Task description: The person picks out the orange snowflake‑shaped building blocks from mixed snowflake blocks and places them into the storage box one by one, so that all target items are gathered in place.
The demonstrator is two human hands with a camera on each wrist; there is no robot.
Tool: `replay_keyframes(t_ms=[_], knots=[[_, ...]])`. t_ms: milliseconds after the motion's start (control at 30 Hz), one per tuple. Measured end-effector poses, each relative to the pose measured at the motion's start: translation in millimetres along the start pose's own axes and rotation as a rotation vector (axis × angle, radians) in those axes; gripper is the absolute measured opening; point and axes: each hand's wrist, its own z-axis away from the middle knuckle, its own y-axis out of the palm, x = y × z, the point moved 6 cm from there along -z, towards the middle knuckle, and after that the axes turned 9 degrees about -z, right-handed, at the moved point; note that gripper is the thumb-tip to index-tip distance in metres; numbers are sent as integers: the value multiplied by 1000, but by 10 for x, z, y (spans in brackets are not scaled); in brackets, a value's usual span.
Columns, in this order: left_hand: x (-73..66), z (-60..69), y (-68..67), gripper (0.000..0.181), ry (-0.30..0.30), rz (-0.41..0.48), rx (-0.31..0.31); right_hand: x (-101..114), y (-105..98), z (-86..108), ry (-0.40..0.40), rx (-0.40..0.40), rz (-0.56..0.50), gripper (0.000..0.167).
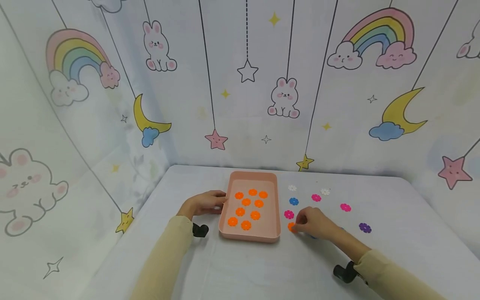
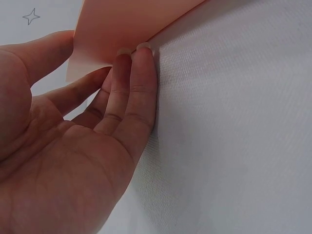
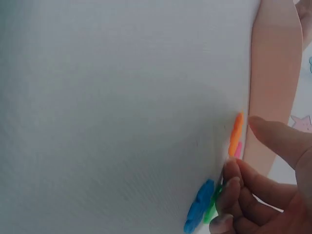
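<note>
My left hand point(image 1: 205, 203) is at the left side of a pink tray point(image 1: 223, 228). In the left wrist view its thumb tip meets the tray's edge and the fingertips touch the outer wall point(image 2: 122, 27). Inside the tray lie several orange flower-shaped pieces point(image 1: 246, 225). Right of the tray, my right hand point(image 1: 315, 223) is down at an orange flower piece point(image 1: 291, 226). The right wrist view has this piece point(image 3: 236, 134) edge-on, its lower end at the index fingertip, while a small gap separates it from the thumb. The other right fingers are bent.
Loose flower pieces lie about the right hand: pink point(image 1: 289, 214), blue point(image 1: 294, 201), white point(image 1: 292, 188) and purple point(image 1: 365, 228). Under that hand are another blue piece point(image 3: 200, 207) and a green one point(image 3: 210, 208). A patterned cloth backdrop point(image 1: 255, 158) rises behind the white table point(image 1: 247, 271).
</note>
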Motion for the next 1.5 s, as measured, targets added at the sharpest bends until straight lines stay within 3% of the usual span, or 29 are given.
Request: replay_keyframes(t_ms=[300,567,833,1000,1233,1500], knots=[[6,-4,6,49,-3,-2,-7,2,58,-17,25,-15,-28,21],[6,7,-1,49,-4,-13,-14,17,65,-23,-19,-13,-50,20],[23,-11,-3,49,2,-8,-7,76,49,-8,-62,-9,-38,9],[23,-18,-4,49,1,-7,-6,142,-39,11,-127,12,-46,7],[14,-8,10,50,-3,-3,-3,274,-185,-12,-175,-21,-83,8],[17,1,4,50,-1,16,1,553,-137,-148,-255,-22,-115,9]])
